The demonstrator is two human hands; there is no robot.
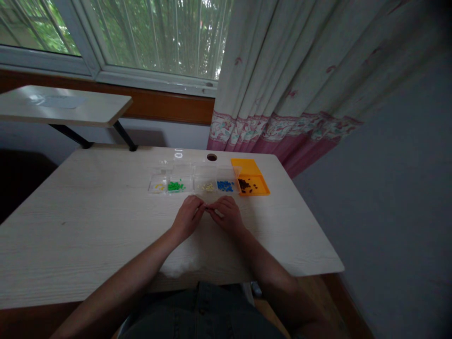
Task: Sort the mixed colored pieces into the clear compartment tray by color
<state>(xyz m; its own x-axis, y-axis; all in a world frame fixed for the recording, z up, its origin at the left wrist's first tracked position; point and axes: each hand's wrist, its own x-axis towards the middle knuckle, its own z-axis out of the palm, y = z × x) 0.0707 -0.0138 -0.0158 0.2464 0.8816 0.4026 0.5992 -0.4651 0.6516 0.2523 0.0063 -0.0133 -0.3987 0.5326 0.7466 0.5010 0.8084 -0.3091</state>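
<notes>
Dark clothing (201,313) nearest; left hand (188,216), right hand (226,215) pinch tiny piece (206,207) between them, axis unclear — blue pieces (225,186) just far of right hand.

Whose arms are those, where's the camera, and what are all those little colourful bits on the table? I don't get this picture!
There's no robot here, just a person's bare left hand and right hand. The camera is worn on that person's head, looking forward and down. On the pale table, clear plastic boxes hold tiny yellow pieces, green pieces, cream pieces and blue pieces. The open orange box holds dark pieces. The hands meet in front of the boxes, seeming to pinch something too small to make out.
</notes>
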